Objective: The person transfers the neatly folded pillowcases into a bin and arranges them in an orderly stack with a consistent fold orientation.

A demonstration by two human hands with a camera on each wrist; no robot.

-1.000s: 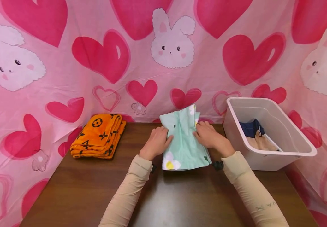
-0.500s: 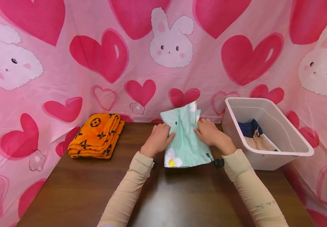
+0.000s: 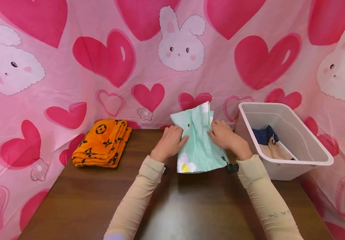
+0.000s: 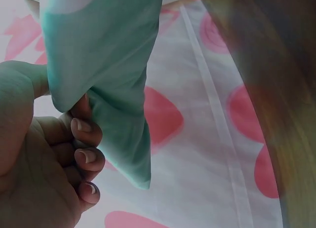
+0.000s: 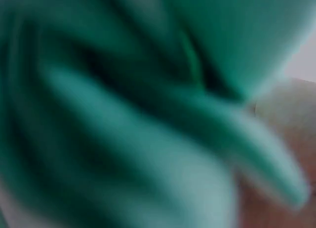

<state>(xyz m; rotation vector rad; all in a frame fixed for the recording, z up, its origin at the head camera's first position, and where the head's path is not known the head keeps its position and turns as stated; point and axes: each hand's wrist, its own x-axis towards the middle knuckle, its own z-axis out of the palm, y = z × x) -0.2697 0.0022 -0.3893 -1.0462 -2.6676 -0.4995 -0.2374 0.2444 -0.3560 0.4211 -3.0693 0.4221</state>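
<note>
A mint-green cloth (image 3: 197,143) with white and yellow flowers hangs lifted over the far middle of the brown table (image 3: 172,206). My left hand (image 3: 169,143) grips its left edge and my right hand (image 3: 224,136) grips its right edge. In the left wrist view my curled fingers (image 4: 81,154) pinch a fold of the green cloth (image 4: 108,65). The right wrist view is filled by blurred green cloth (image 5: 123,119), and the hand there cannot be made out.
A folded orange blanket (image 3: 103,143) with black marks lies at the table's far left. A white plastic bin (image 3: 280,140) at the right holds dark blue and beige cloth (image 3: 269,143). A pink hearts-and-bunnies sheet (image 3: 172,50) walls in the back and sides.
Both hands have raised the green cloth a little higher and farther from me; its top corner now stands taller against the backdrop.
</note>
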